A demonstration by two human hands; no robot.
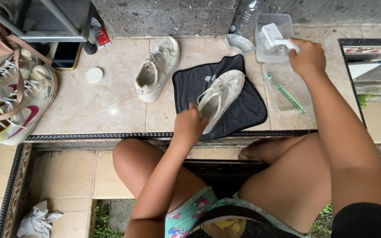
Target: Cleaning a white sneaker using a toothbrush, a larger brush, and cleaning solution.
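Soft, even daylight, faint shadows, a small glare spot on the tiles [113,111], edges slightly bowed.

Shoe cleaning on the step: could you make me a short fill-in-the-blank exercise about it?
1. The left hand steadies a white sneaker lying on a dark ____.
2. The right hand holds a white ____ over a clear plastic container.
3. A green ____ lies in the clear tray.

Missing: towel; scrub brush; toothbrush
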